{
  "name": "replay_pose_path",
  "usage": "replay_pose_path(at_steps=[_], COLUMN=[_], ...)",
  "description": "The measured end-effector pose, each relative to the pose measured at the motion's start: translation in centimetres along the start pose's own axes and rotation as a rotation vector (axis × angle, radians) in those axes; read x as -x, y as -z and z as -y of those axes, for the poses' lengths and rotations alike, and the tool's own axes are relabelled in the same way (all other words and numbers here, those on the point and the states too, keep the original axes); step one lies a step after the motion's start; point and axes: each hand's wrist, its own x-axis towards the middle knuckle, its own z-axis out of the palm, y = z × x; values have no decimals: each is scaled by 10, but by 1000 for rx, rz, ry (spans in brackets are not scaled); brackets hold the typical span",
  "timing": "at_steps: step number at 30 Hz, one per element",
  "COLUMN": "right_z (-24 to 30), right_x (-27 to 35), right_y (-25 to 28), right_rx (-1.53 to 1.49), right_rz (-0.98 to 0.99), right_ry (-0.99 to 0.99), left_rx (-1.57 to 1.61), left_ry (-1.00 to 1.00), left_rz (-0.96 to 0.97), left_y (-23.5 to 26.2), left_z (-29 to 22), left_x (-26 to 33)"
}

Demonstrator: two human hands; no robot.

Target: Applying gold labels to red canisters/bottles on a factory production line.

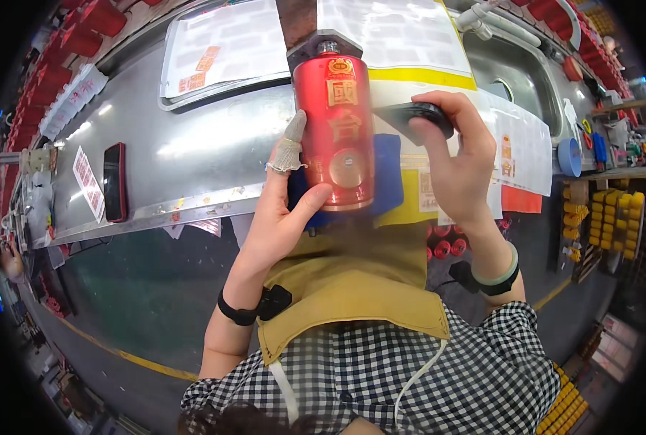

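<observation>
1. Nearest the camera, a checkered shirt (439,370) and a mustard apron bib (352,290) are seen; one black band sits on each wrist, two in all, with one pale green bangle (508,270) beside the right one.
2. One red bottle (335,130) is held upright by the left hand (283,210), clamped on it: thumb across the lower front, a cloth-covered finger up the side.
3. One black handheld device (413,116) is gripped by the right hand (461,163), fingers closed over it, just right of the bottle's shoulder, level with its label.
4. Judged stage: bottle lifted and presented to the device; whether a check is finished cannot be told. Setting down is judged outstanding.
5. Behind the left hand, one blue cloth (384,177) is counted.
6. Well left of the left hand, one dark phone (114,181) lies on the steel table (192,138).
7. Beyond both hands, two paper sheets are noted; further red bottles at the edges were not counted.
</observation>
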Motion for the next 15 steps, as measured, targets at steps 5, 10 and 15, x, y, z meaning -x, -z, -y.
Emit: replay_pose_path(at_steps=[5,10,15], right_z=[8,17,17], right_x=[13,35,59], right_y=[-12,-6,-16], right_rx=[-273,-424,-270], right_rz=[2,273,368], right_ry=[-219,-505,-457], left_rx=[129,277,96], left_ry=[78,175,167], left_rz=[30,40,96], left_y=[7,1,3], left_z=[-4,-8,-3], left_x=[10,21,20])
